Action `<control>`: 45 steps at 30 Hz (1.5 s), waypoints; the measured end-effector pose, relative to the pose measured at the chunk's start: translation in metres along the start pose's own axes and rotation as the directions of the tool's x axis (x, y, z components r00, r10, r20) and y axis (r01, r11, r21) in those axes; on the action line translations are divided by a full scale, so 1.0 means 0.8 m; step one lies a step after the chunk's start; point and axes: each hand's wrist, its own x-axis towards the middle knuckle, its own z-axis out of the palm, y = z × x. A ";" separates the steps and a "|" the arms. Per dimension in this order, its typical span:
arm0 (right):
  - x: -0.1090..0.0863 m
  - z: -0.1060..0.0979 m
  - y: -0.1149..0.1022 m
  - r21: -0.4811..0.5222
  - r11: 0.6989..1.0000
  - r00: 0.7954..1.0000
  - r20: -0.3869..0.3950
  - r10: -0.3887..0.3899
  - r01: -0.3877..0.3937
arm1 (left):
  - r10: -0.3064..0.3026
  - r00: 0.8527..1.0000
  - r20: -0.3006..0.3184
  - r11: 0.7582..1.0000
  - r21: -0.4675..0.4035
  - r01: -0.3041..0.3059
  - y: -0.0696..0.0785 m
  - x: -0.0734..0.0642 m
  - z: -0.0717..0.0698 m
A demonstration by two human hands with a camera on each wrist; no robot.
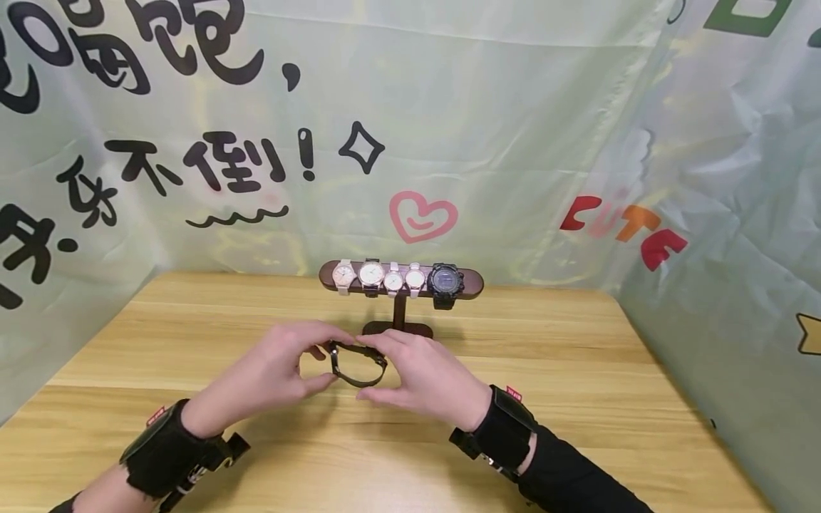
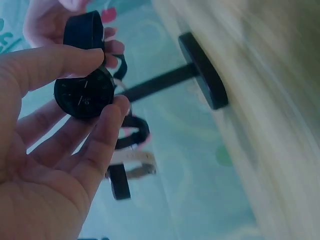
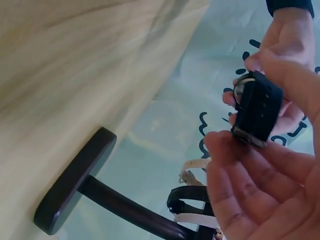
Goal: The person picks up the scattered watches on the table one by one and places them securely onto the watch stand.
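Black-strapped watch (image 1: 356, 364) held above the wooden table (image 1: 577, 370), strap loop lying sideways, dial toward the left hand (image 1: 276, 370), which pinches its case; right hand (image 1: 426, 377) pinches the buckle end.

I see bare hands, a black strapped camera mount with a small red tag on each wrist, and a black right sleeve (image 1: 577, 470).

Counts — five watches (image 1: 393, 278) on one stand (image 1: 399, 318); one black watch (image 1: 356, 363) held; two hands (image 1: 276, 370) — one table (image 1: 577, 370).
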 end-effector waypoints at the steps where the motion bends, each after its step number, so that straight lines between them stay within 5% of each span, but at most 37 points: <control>1: 0.000 0.001 0.000 0.005 1.000 1.000 -0.011 -0.008 0.008 | -0.004 1.000 -0.001 1.000 -0.012 0.004 0.002 0.000 0.001; 8: 0.002 -0.001 0.008 0.082 0.996 0.997 -0.068 -0.031 0.036 | -0.067 0.996 -0.059 0.991 -0.117 0.059 0.009 0.001 0.006; 20: 0.004 -0.003 0.017 0.170 0.985 0.996 -0.092 0.010 0.006 | -0.162 0.974 -0.155 0.923 -0.373 0.094 0.015 0.002 0.007; 45: 0.003 0.004 0.016 0.269 0.957 0.979 -0.195 -0.059 0.111 | -0.136 0.976 -0.169 0.902 -0.428 0.052 0.029 0.001 0.013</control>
